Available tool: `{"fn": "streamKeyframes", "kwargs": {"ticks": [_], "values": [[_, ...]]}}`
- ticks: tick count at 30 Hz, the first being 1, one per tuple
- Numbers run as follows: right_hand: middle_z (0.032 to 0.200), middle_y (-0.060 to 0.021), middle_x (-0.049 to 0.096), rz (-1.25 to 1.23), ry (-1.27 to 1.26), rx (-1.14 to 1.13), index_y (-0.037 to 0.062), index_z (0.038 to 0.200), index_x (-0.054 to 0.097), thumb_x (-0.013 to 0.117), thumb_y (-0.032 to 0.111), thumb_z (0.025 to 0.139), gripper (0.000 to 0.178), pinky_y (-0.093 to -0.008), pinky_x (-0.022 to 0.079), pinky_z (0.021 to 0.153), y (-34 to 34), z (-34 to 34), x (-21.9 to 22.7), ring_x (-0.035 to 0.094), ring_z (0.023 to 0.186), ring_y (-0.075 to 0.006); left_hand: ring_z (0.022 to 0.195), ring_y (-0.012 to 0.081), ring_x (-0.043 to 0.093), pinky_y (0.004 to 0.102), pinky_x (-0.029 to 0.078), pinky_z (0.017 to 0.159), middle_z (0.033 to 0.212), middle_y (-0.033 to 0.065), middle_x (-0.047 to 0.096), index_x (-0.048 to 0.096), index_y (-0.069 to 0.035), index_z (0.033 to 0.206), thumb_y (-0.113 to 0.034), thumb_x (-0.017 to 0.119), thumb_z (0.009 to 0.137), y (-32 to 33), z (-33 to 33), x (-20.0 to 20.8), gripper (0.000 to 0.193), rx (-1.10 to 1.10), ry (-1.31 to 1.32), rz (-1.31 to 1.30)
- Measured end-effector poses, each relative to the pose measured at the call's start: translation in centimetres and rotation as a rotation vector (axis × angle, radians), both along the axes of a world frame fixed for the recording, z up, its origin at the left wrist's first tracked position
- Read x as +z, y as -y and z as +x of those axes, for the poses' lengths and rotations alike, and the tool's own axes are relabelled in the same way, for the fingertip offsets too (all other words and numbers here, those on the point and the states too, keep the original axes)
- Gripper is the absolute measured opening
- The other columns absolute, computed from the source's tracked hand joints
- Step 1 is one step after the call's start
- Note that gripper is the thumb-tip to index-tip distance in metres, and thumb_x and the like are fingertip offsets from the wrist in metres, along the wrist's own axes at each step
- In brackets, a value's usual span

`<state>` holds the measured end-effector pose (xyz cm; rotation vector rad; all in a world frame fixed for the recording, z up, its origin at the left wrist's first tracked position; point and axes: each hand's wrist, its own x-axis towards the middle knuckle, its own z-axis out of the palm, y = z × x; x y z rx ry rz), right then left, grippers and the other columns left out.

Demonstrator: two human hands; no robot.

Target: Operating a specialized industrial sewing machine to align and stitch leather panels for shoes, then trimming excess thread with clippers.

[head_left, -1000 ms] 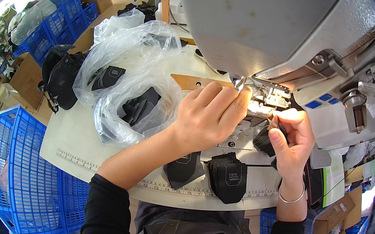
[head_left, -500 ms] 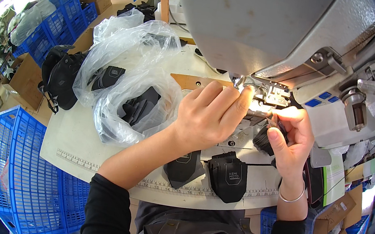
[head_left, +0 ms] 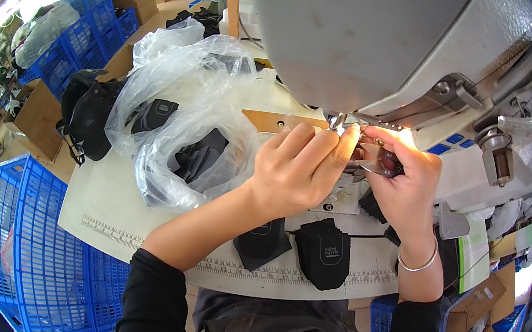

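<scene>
The right hand [head_left: 405,181] grasps silver thread snips [head_left: 372,166] at the left hand's [head_left: 296,166] 3 o'clock, below the sewing machine [head_left: 362,44] — whether the left grip pinches anything cannot be told. Black fabric pieces [head_left: 323,257] lie at 6 o'clock.

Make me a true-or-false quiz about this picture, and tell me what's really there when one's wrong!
1. The right hand holds shiny metal snips. True.
2. The left hand is inside the clear plastic bag. False: it is at the grey sewing machine.
3. A silver bracelet circles the left wrist. False: it is on the right one.
4. Black fabric pieces lie near the ruler marks on the table. True.
5. The large crate at the table's left is red. False: it is blue.
</scene>
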<state>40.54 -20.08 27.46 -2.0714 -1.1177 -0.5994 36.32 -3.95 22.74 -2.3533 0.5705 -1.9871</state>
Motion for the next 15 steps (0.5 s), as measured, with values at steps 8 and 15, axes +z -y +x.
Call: {"fn": "streamKeyframes", "kwargs": {"ticks": [8, 15], "values": [[0.063, -0.007, 0.06, 0.08, 0.078, 0.024, 0.0079, 0.095, 0.065, 0.07, 0.005, 0.061, 0.034, -0.0227, 0.044, 0.051, 0.1, 0.4, -0.9, 0.059, 0.053, -0.0134, 0.059, 0.0149, 0.05, 0.0222, 0.04, 0.045, 0.077, 0.0049, 0.053, 0.063, -0.001, 0.089, -0.004, 0.063, 0.064, 0.0, 0.3, 0.0, 0.026, -0.103, -0.017, -0.05], [0.061, -0.0014, 0.054, 0.075, 0.059, 0.272, 0.0075, 0.086, 0.059, 0.07, 0.007, 0.066, 0.023, -0.0243, 0.038, 0.042, 3.1, -2.0, -2.5, 0.05, 0.044, -0.0122, 0.069, 0.0196, 0.055, 0.0257, 0.045, 0.055, 0.1, 0.0138, 0.056, 0.059, -0.004, 0.094, 0.0, 0.061, 0.068, -0.8, 0.2, 0.7, 0.026, -0.291, 0.062, -0.26]]}}
